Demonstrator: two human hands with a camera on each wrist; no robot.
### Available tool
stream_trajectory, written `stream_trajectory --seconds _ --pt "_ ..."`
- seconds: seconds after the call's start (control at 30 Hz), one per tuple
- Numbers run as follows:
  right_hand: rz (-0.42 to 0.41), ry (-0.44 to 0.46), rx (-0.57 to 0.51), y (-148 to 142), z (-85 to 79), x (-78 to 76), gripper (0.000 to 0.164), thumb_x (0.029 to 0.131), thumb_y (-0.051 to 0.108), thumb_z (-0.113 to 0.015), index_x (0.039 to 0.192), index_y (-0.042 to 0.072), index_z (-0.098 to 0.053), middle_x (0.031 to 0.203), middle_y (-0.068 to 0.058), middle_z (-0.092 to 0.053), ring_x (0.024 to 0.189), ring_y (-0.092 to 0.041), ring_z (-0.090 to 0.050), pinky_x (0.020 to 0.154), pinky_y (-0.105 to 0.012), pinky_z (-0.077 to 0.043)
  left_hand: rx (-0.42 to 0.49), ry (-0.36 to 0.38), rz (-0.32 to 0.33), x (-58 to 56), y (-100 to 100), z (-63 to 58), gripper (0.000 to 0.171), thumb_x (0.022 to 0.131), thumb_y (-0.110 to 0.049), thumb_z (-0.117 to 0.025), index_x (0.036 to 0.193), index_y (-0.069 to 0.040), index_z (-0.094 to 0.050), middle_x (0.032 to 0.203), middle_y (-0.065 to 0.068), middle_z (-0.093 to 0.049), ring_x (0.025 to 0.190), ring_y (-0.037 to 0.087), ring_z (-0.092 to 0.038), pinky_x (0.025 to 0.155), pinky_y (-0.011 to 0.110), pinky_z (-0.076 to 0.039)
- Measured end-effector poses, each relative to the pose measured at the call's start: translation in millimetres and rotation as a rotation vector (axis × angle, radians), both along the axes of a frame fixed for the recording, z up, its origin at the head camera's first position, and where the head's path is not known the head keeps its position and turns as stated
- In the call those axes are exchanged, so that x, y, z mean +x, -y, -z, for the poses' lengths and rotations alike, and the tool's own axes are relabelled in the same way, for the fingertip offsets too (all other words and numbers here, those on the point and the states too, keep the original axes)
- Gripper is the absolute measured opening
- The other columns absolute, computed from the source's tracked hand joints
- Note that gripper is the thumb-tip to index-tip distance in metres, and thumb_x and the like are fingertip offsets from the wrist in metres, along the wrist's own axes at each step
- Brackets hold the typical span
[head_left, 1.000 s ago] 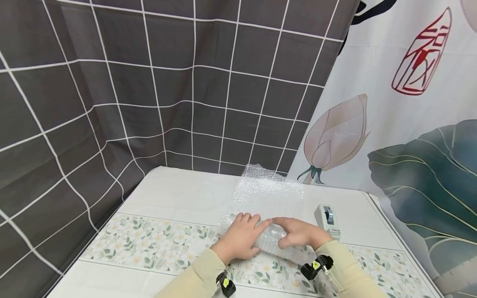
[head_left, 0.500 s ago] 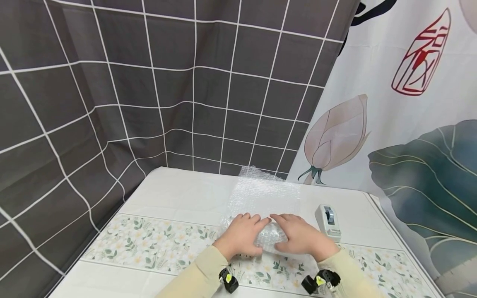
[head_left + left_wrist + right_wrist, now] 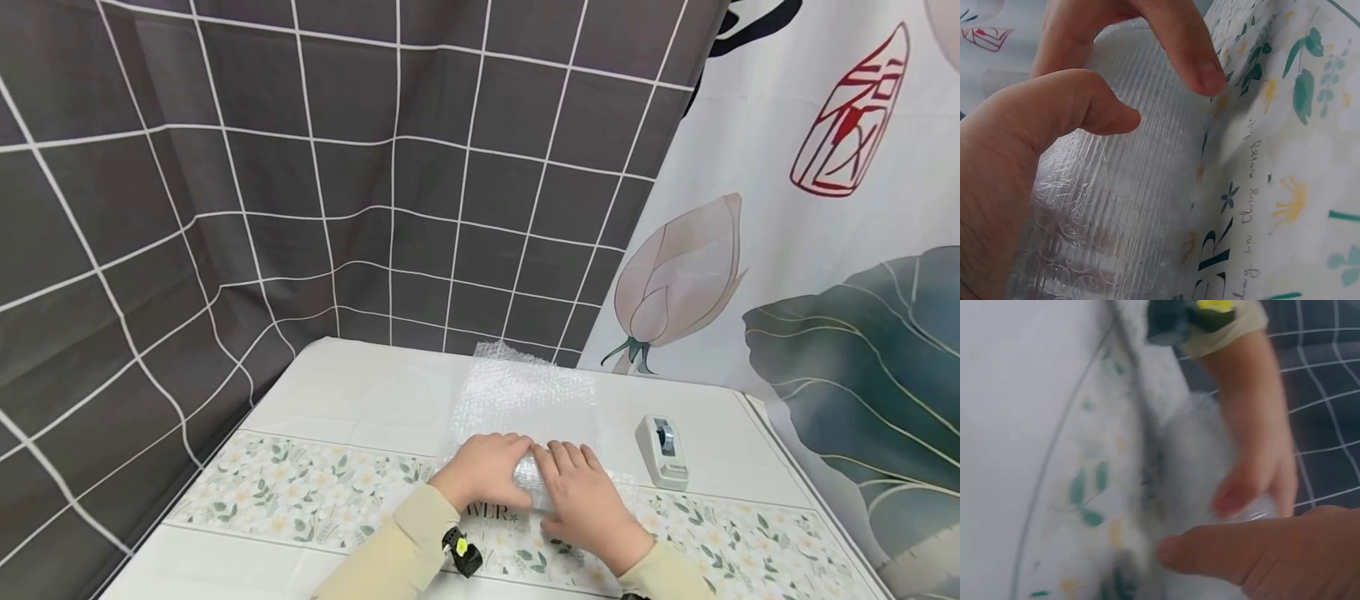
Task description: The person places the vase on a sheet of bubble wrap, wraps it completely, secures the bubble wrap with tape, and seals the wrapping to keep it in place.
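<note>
A clear, ribbed, rounded thing (image 3: 529, 480) lies rolled in bubble wrap (image 3: 525, 400) near the table's middle. The loose sheet spreads flat behind it to the back edge. My left hand (image 3: 486, 472) holds the roll's left part, thumb on the near side and fingers over the far side. In the left wrist view the left thumb (image 3: 1107, 109) lies against the ribbed surface (image 3: 1141, 169). On the right part of the roll rests my right hand (image 3: 585, 504), fingers stretched forward over it. The right wrist view is blurred, with the right thumb (image 3: 1210, 550) across the wrapped roll (image 3: 1194, 447).
A white tape dispenser (image 3: 662, 450) stands to the right of the bubble wrap. The white tablecloth (image 3: 360, 383) carries a floral band (image 3: 300, 487) with lettering. A dark grid curtain (image 3: 420, 192) hangs behind the table, and a printed white curtain (image 3: 765, 167) at the right.
Both hands earlier cupped the roll from its two sides. The right hand has turned, its fingers now pointing forward over the roll. The bubble wrap sheet has shifted slightly left and nearer.
</note>
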State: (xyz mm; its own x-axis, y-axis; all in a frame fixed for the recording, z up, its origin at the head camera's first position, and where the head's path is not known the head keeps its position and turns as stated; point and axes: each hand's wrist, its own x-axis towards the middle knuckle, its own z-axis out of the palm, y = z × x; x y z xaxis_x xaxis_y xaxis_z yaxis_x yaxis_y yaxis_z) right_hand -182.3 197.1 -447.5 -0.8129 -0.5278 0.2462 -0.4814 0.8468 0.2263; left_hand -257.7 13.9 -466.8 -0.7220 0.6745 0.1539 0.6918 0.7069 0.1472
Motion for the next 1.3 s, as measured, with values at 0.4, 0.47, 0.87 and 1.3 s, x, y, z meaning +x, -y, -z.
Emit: stream_trajectory --seconds 0.4,0.47,0.87,1.3 --pt "-0.05 -0.123 -0.002 -1.1 21.3 -13.6 0.103 0.059 0.055 -0.092 0.138 0.003 -0.051 0.115 -0.014 -0.059 0.106 -0.033 -0.06 0.095 -0.05 -0.05 0.017 0.113 0.011 1.0 6.4 -3.4 0.079 0.071 -0.059 -0.071 0.137 -0.017 -0.057 0.124 -0.005 -0.068 0.106 0.013 -0.067 0.089 0.032 -0.055" --pt "-0.063 -0.129 -0.005 -2.1 23.0 -15.3 0.101 0.06 0.054 -0.091 0.137 0.002 -0.052 0.114 -0.014 -0.059 0.104 -0.033 -0.06 0.094 -0.049 -0.05 0.02 0.114 0.023 0.9 8.3 -2.7 0.083 0.072 -0.06 -0.07 0.142 -0.017 -0.054 0.128 -0.004 -0.067 0.108 0.014 -0.067 0.09 0.032 -0.055" --pt "-0.058 -0.049 -0.04 -3.8 16.5 -25.3 0.085 0.062 0.047 -0.083 0.131 0.003 -0.058 0.111 -0.011 -0.063 0.1 -0.031 -0.064 0.088 -0.049 -0.054 -0.001 -0.22 0.031 19.0 18.4 -3.7 0.091 0.085 -0.066 -0.065 0.154 -0.013 -0.039 0.144 0.011 -0.049 0.134 0.025 -0.047 0.114 0.045 -0.037" --pt "-0.001 0.167 -0.127 -6.4 -0.6 -44.2 0.087 0.049 0.042 -0.081 0.126 0.007 -0.063 0.101 -0.004 -0.067 0.084 -0.024 -0.064 0.075 -0.043 -0.056 -0.111 -0.312 -0.161 43.5 20.0 4.9 0.084 0.078 -0.047 -0.082 0.148 -0.017 -0.046 0.124 0.008 -0.053 0.115 0.025 -0.053 0.102 0.046 -0.046"
